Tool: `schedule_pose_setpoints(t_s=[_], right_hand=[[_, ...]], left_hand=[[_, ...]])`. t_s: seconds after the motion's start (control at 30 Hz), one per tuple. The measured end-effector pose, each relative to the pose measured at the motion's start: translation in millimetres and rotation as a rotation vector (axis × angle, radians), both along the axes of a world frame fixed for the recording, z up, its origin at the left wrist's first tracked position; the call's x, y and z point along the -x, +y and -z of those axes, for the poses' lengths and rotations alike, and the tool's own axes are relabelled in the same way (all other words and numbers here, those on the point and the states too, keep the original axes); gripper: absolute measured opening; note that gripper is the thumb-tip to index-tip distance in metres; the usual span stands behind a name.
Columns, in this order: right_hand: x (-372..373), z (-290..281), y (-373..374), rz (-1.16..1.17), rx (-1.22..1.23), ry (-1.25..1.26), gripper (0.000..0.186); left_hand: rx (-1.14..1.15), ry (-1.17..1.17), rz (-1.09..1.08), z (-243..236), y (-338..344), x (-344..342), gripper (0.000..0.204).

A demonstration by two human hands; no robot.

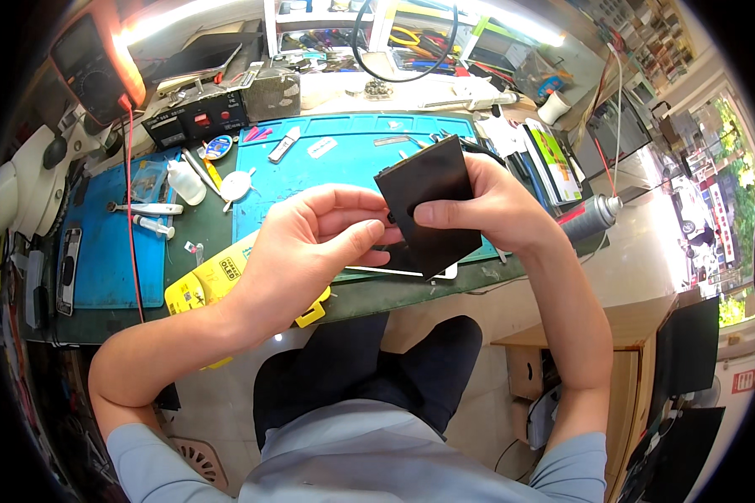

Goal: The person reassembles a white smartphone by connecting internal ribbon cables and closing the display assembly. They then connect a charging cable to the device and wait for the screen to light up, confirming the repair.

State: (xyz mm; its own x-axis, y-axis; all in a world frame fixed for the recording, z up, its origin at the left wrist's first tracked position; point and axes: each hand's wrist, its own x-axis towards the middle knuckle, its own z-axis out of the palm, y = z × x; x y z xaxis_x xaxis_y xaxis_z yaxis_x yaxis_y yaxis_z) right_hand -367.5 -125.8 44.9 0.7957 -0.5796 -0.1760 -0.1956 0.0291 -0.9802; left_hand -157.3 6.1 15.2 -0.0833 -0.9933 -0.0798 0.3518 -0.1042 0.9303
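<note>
My right hand (499,201) grips a thin, glossy black phone screen (428,189), its thumb flat on the dark face and its fingers behind. The screen is held tilted above the near edge of a blue work mat (264,180). My left hand (327,230) is curled at the screen's left edge, thumb and fingertips drawn together. A small black bit shows by those fingertips, but what they pinch is hard to make out. Partly hidden under the hands, a white-edged flat piece (440,272) lies at the mat's front edge. A yellow package (226,268) sits beneath my left forearm.
At left are a white bottle (186,183), a syringe (153,225), a phone frame (69,260) and a multimeter (92,67). A black power unit (197,117) stands behind. A spray can (591,216) lies right, near stacked booklets (554,159). A wooden cabinet (596,323) adjoins the bench.
</note>
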Motion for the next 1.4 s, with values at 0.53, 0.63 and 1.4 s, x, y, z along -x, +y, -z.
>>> schedule_pose_setpoints(t_s=[0.53,0.63,1.4], right_hand=[[4,8,-59,-0.04,0.211,0.322,0.053],[3,14,-74,-0.083,0.287,0.429,0.06],[-19,0,-122,-0.654,0.052,0.496,0.039]], left_hand=[[-0.017,-0.265,0.181,34,-57,-6,0.028],[-0.094,-0.23,0.288,42,-74,-13,0.03],[-0.103,-0.517,-0.173,9,3,-92,0.055]])
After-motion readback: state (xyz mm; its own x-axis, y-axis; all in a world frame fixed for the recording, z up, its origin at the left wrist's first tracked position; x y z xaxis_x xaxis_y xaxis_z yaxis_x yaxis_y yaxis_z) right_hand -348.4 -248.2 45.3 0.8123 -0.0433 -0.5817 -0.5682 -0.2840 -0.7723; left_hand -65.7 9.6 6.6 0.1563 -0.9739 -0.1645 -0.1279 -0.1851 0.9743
